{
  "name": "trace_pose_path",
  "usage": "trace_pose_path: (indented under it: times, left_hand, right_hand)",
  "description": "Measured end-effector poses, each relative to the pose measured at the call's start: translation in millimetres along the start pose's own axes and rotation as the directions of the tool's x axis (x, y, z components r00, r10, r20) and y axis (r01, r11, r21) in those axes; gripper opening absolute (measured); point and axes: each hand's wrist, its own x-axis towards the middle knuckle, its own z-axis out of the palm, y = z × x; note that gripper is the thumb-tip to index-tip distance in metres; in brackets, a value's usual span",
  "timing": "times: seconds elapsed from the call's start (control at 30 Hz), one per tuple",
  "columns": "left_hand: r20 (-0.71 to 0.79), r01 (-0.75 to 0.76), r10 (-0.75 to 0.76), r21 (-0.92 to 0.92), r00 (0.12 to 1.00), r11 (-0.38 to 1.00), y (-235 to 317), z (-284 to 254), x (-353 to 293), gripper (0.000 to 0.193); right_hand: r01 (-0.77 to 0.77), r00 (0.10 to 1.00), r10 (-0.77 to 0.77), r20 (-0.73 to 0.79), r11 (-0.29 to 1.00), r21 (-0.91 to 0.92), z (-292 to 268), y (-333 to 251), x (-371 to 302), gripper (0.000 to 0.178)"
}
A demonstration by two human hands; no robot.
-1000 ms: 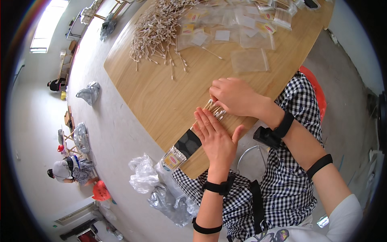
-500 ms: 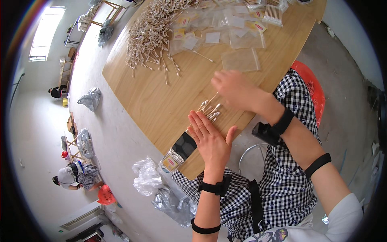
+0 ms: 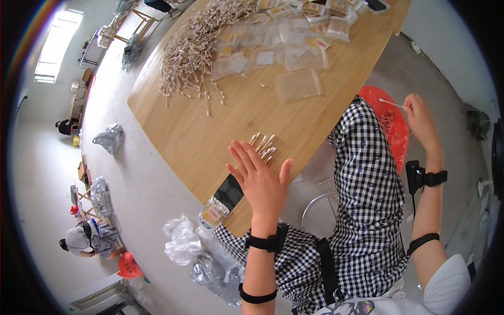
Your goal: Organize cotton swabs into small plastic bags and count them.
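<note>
My left hand (image 3: 262,181) lies palm down near the table's corner, fingers stretched, over part of a small bunch of cotton swabs (image 3: 266,149). The swab tips stick out past its fingers. My right hand (image 3: 421,123) is off the table to the right, pinching a single cotton swab (image 3: 391,104) above a red container (image 3: 377,100) that holds small pinkish bits. Beside my left hand are a black flat object (image 3: 229,192) and a clear pack of cotton swabs (image 3: 214,212) with a yellow label, at the table's edge.
A big heap of loose cotton swabs (image 3: 191,50) covers the wooden table's far left. Clear zip bags (image 3: 298,85) and filled packs (image 3: 338,27) lie at the far side. Crumpled plastic bags (image 3: 184,241) are below the near edge. People (image 3: 84,239) work in the left background.
My right hand has swung away from the bunch, off the table to the right, with a cotton swab in its fingers. My left hand stays over the bunch.
</note>
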Motion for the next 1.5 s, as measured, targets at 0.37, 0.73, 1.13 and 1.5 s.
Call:
trace_pose_path:
  times: [0.37,0.73,1.13,1.5]
  left_hand:
    - [0.109,-0.037,0.03,0.062,0.994,0.997,6.6,5.3,-25.2,0.11]
    - [0.074,-0.09,0.086,0.045,0.994,0.995,3.6,9.1,-4.6,0.11]
    - [-0.043,0.04,-0.062,-0.396,0.997,0.918,-24.1,-10.8,-1.5,0.093]
    - [-0.011,0.026,-0.597,-0.998,0.802,0.054,-11.7,-3.0,-7.1,0.083]
  right_hand:
    - [-0.262,0.956,0.285,0.065,0.934,-0.245,52.4,62.7,3.8,0.014]
    - [-0.021,0.994,0.06,-0.091,0.926,0.378,37.3,11.3,25.9,0.022]
    - [-0.101,0.926,-0.349,0.146,0.142,0.985,108.8,-251.2,17.0,0.028]
    - [-0.224,0.89,-0.401,0.217,0.029,0.974,131.7,-266.0,-23.3,0.05]
